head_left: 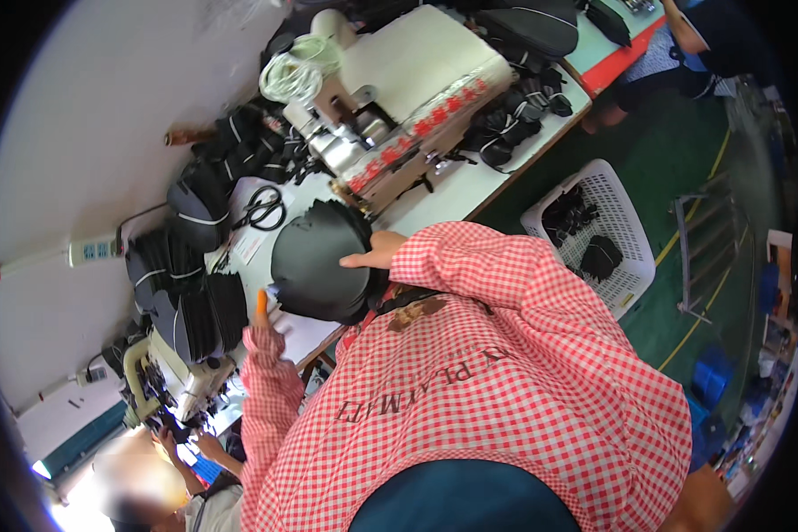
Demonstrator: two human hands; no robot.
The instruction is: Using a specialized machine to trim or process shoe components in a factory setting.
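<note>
We see the black stack [317, 266] mid-frame. Our right hand [378, 251] clasps its right edge, thumb on top, other fingers hidden; our left hand [263, 312] is just beside its lower left edge, and we cannot tell its grip.

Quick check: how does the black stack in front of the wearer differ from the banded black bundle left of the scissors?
The black stack shows no band; the black bundle is banded in white. The right grip is on the stack, while nobody is touching the bundle. The stack looks larger in view than the bundle. Both are dark and round-edged.
</note>
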